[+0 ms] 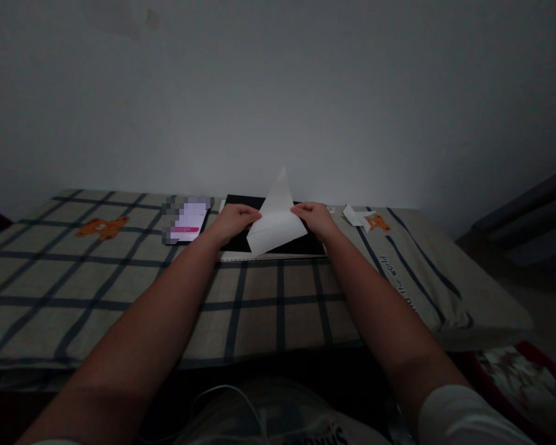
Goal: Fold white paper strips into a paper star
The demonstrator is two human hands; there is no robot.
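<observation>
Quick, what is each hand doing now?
Left hand: closed on the folded white paper, left edge.
Right hand: closed on the same paper, right edge.

Your forearms are bare from wrist to elbow. A short white sleeve (467,414) covers your right upper arm at the lower right edge. Your light grey garment (278,420) below carries dark lettering, partly cut off, and a thin white cable (222,392) curves across it.

Both arms stretch straight out, and the left hand (234,220) and right hand (315,218) pinch shut, fingertips pointing at each other.
</observation>
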